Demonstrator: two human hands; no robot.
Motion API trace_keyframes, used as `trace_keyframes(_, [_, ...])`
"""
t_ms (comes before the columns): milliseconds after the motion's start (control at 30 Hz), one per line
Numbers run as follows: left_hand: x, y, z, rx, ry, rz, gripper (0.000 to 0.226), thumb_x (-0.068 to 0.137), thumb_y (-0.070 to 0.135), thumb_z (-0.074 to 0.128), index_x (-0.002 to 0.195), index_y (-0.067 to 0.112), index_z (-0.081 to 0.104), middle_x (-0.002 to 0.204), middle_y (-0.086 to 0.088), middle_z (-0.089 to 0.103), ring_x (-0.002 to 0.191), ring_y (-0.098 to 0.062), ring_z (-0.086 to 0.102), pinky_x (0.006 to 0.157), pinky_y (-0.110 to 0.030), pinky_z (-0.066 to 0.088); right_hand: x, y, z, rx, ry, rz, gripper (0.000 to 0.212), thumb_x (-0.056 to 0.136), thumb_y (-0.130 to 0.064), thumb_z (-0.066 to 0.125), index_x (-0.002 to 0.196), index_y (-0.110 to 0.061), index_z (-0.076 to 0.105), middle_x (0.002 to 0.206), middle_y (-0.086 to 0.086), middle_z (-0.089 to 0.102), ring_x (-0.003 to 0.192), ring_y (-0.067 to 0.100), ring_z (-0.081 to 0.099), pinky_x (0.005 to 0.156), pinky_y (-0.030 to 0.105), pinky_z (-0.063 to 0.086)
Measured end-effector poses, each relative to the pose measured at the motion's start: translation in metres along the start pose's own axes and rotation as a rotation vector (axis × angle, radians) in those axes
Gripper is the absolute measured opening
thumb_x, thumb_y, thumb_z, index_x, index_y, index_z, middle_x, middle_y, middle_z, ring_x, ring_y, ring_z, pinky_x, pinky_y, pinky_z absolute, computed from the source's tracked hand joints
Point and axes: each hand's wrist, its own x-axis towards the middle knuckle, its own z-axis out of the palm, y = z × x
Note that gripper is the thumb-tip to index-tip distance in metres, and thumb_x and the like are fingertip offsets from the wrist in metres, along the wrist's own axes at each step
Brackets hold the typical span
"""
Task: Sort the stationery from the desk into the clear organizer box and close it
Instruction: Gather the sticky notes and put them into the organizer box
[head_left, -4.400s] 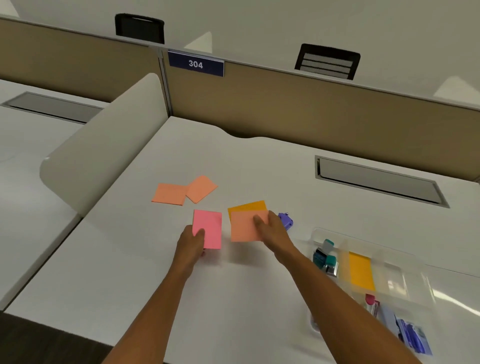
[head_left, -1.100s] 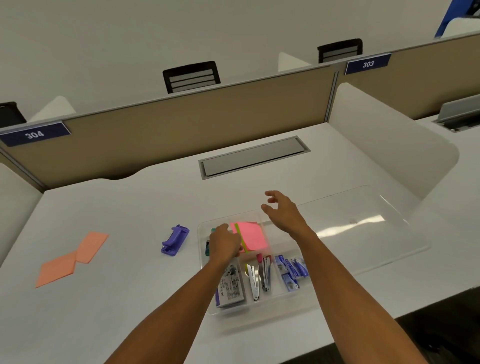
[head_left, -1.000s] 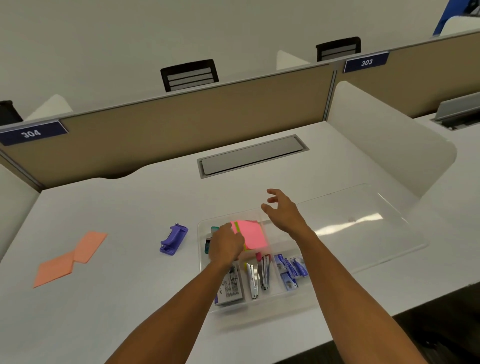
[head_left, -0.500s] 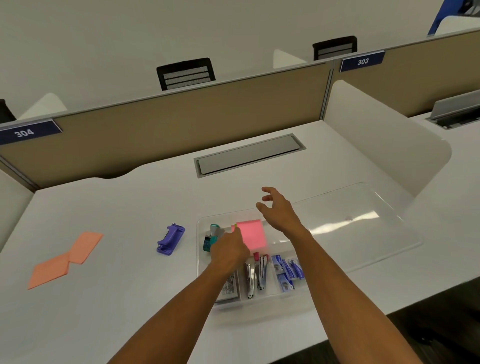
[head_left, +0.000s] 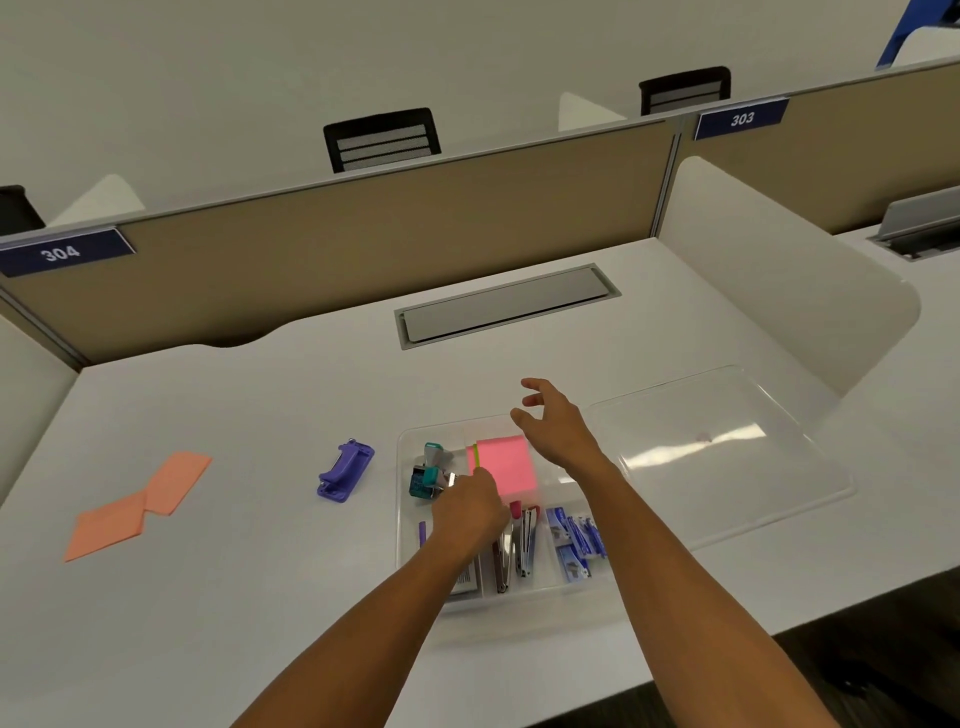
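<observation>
Left hand (head_left: 470, 512) over clear organizer box (head_left: 408, 525), grip closed at near edge of pink sticky notes (head_left: 506, 462) lying in a far compartment. Right hand (head_left: 558, 428) above box, grip open, empty. Box lid (head_left: 727, 457) open flat at right. On surface (head_left: 249, 597): purple hole punch (head_left: 345, 470), then orange notes (head_left: 140, 504) at far left.

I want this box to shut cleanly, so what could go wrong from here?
The pink notes sit on a stack in the box, possibly too high for the lid. The orange notes and purple punch on the desk could get forgotten.
</observation>
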Motion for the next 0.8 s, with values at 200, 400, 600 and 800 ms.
trace_keyframes(200, [-0.001,-0.005,0.003,0.003,0.020,-0.023,0.023,0.091,0.023,0.056,0.110,0.010,0.057,0.102,-0.007,0.063,0.090,-0.022,0.062,0.077,-0.034,0.054,0.004,-0.002,0.002,-0.037,-0.020,-0.007,0.050,0.095,-0.031,0.060,0.141,-0.026,0.041,0.136,0.003,0.055,0.122,0.029,0.051,0.102,0.050,0.046])
trace_keyframes(400, [-0.008,-0.006,0.005,-0.022,0.054,-0.004,0.035,0.091,0.031,0.056,0.120,0.013,0.049,0.109,-0.008,0.063,0.098,-0.025,0.061,0.079,-0.038,0.052,0.006,-0.004,0.008,-0.073,-0.063,-0.036,0.050,0.095,-0.032,0.059,0.141,-0.027,0.041,0.135,0.002,0.054,0.124,0.028,0.050,0.104,0.050,0.044])
trace_keyframes(600, [-0.009,-0.015,0.001,-0.134,0.208,0.013,0.036,0.096,0.033,0.048,0.128,0.018,0.050,0.117,-0.004,0.065,0.103,-0.021,0.063,0.084,-0.037,0.051,0.003,-0.006,0.018,-0.119,-0.115,-0.088,0.048,0.095,-0.033,0.059,0.140,-0.028,0.043,0.135,0.001,0.055,0.124,0.026,0.050,0.104,0.047,0.044])
trace_keyframes(800, [-0.010,-0.038,-0.019,-0.249,0.372,0.025,0.037,0.095,0.036,0.046,0.129,0.025,0.055,0.114,0.005,0.069,0.098,-0.016,0.065,0.082,-0.034,0.053,-0.001,-0.020,0.040,-0.145,-0.165,-0.153,0.047,0.095,-0.032,0.059,0.139,-0.029,0.043,0.133,0.000,0.055,0.124,0.024,0.049,0.104,0.044,0.043])
